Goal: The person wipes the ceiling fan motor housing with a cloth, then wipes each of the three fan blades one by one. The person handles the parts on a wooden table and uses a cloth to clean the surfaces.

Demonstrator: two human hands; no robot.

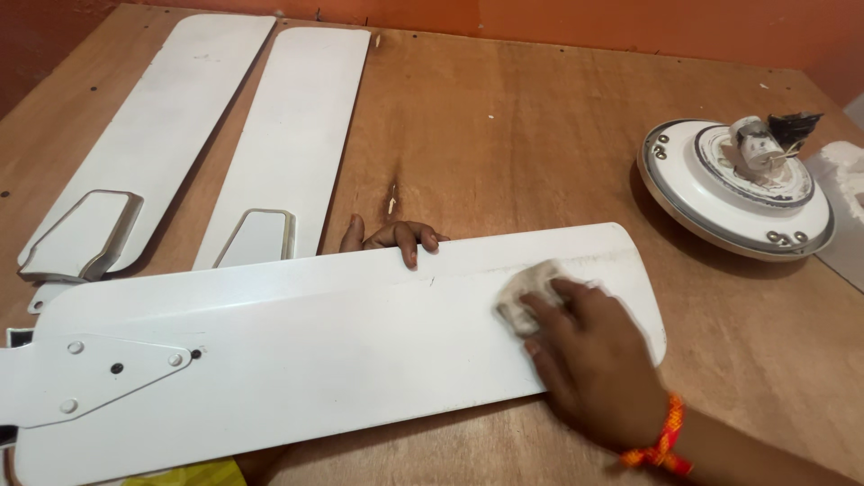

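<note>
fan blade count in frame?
3 white flat metal fan blades: one nearest, under both hands; two lying side by side at the far left of the wooden table, and. None seem hidden.

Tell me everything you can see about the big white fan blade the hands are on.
The fan blade is long, flat and white, apparently painted metal, with faint smudges. It lies flat across the wooden table, its rounded tip toward the right. Near its left end sits a white triangular bracket with rivets and dark holes. The left hand grips its far edge, fingers curled over the top. The right hand presses a small pale cloth against its surface near the tip.
</note>
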